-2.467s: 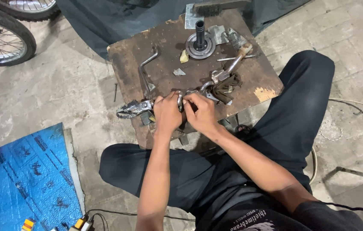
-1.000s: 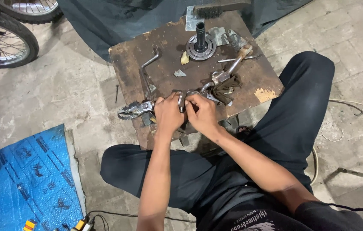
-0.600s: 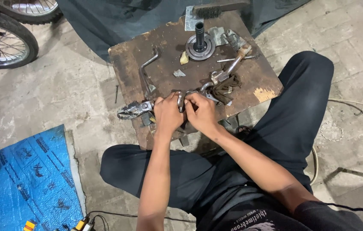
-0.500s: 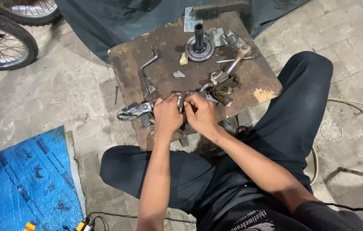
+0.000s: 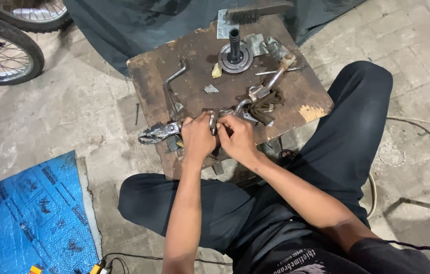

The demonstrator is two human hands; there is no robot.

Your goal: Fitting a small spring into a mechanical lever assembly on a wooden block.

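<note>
Head view: my left hand (image 5: 197, 136) and right hand (image 5: 236, 138) meet at the near edge of the wooden surface (image 5: 194, 56), both closed around a small metal part (image 5: 213, 122) pinched between them. A metal lever (image 5: 155, 133) sticks out left of my left hand. Round hub with shaft (image 5: 234, 49) sits farther back, well apart.

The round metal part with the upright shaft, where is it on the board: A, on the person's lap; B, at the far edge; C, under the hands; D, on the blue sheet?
B: the round part stands near the board's far edge, well beyond both hands.
</note>
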